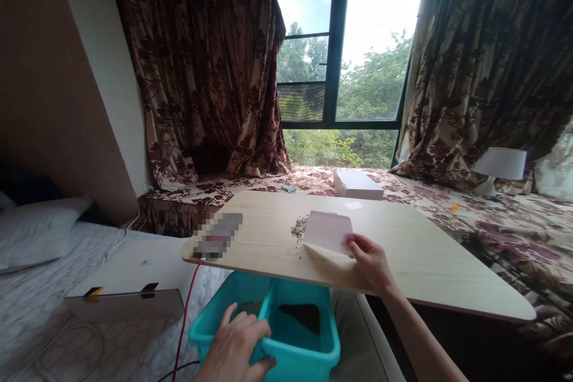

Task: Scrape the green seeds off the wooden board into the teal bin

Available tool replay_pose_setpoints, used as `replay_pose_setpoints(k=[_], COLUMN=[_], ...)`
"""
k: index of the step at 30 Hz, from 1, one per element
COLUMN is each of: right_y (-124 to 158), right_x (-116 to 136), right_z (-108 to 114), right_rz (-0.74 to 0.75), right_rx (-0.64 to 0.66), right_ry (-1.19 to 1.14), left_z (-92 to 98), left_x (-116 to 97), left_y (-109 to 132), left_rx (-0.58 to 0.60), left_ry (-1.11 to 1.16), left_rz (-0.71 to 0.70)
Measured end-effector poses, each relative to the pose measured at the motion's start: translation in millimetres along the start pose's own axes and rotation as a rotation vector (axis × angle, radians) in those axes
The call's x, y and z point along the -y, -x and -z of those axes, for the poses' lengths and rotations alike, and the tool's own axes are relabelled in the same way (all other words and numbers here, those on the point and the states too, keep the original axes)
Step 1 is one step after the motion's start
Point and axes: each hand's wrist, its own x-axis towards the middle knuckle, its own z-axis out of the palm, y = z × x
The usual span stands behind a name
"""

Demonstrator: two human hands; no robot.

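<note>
My right hand (pixel 369 259) pinches the lower right corner of a thin white card (pixel 329 230), tilted over the pale wooden tabletop (pixel 403 239). Just left of the card lies a small scatter of greenish-brown grains (pixel 299 228), partly hidden behind it. Below the table's near edge is a teal two-compartment bin (pixel 333 346). On its near rim, by the divider, rests my left hand (pixel 239 337), gripping it with the fingers bent over. Dark grains (pixel 304 315) lie in the right compartment; some lighter material shows in the left one, mostly behind my hand.
A blurred-out flat device (pixel 219 236) with a red cable (pixel 188 304) lies at the tabletop's left end. A white box (pixel 129 277) rests on the bed at left. Beyond the table are another white box (pixel 358 184) and a lamp (pixel 500 164) on the window ledge.
</note>
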Motion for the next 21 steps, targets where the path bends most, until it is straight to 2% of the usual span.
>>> replay_pose_setpoints(k=[5,14,17,21], right_y=[2.2,2.2,2.5,2.5], right_x=[2.8,1.3,2.2,2.1], right_z=[-1.6,-2.2,-1.4,0.6], right_rz=[0.026,0.027,0.017,-0.025], right_rx=[0.091,0.133,0.119,0.027], right_ry=[0.0,-0.008,0.004,0.024], left_z=[0.1,-5.3,-4.6,-2.6], left_x=[-0.4,3.5,2.9,1.3], left_y=[1.0,0.2,1.0,1.5], left_rx=[0.005,-0.017,-0.006,0.021], left_ry=[-0.005,-0.001,-0.002,-0.013], left_rz=[-0.004,-0.013,-0.006,0.0])
